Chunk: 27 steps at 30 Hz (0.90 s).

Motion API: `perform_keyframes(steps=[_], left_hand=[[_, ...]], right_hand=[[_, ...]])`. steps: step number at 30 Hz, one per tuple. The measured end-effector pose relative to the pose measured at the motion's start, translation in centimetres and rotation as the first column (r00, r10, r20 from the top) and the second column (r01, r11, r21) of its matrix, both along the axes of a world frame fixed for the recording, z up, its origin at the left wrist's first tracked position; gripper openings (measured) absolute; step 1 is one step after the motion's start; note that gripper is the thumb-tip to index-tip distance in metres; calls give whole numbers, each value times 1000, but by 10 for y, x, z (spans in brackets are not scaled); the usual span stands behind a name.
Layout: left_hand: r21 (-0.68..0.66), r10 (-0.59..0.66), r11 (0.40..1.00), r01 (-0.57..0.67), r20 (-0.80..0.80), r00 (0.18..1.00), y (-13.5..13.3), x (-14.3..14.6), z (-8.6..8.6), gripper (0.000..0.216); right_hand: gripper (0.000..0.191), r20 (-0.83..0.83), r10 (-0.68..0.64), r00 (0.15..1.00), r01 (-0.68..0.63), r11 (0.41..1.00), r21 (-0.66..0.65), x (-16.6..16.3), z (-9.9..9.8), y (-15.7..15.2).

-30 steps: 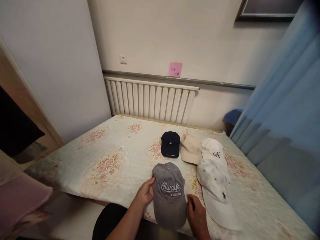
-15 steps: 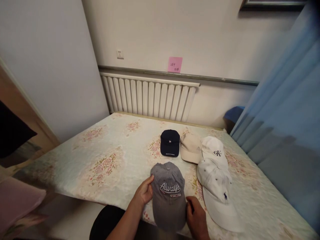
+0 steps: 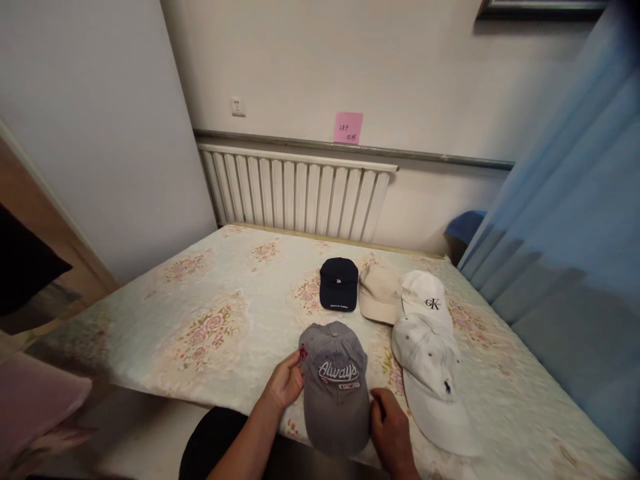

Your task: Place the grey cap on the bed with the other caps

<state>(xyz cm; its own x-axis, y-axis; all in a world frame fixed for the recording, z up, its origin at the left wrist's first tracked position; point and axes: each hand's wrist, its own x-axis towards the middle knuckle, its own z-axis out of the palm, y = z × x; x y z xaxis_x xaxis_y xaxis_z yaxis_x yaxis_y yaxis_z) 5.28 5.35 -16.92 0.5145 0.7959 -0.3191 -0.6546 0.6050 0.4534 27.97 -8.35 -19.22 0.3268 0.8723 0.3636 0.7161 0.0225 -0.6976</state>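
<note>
Four caps lie on the floral mattress [image 3: 210, 313] — a navy cap [image 3: 339, 285], a beige cap [image 3: 379, 294] just beside it, a white cap with black letters [image 3: 425, 298] next along, and a white cap with a small dark emblem [image 3: 431, 373] nearer the front, its crown touching the lettered one. Behind the bed a white radiator [image 3: 295, 191] runs along the wall, a pink sticky note [image 3: 348, 127] above it and a wall socket [image 3: 237, 107] to its left. A blue curtain [image 3: 575, 220] hangs at the right — a picture frame [image 3: 540, 8] shows at the top edge.
</note>
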Motion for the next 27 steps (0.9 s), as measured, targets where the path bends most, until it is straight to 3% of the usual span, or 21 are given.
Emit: perform_keyframes(steps=[18,27], left_hand=[[102,88,992,-67,-216,972,-38,-16,4,17],[95,128,990,-108,-240,962,-41,-16,1,19]], right_hand=[[21,-167,-4,986,10,999,37,1,5,1],[24,-399,-101,911,91,995,-44,2,7,-13]])
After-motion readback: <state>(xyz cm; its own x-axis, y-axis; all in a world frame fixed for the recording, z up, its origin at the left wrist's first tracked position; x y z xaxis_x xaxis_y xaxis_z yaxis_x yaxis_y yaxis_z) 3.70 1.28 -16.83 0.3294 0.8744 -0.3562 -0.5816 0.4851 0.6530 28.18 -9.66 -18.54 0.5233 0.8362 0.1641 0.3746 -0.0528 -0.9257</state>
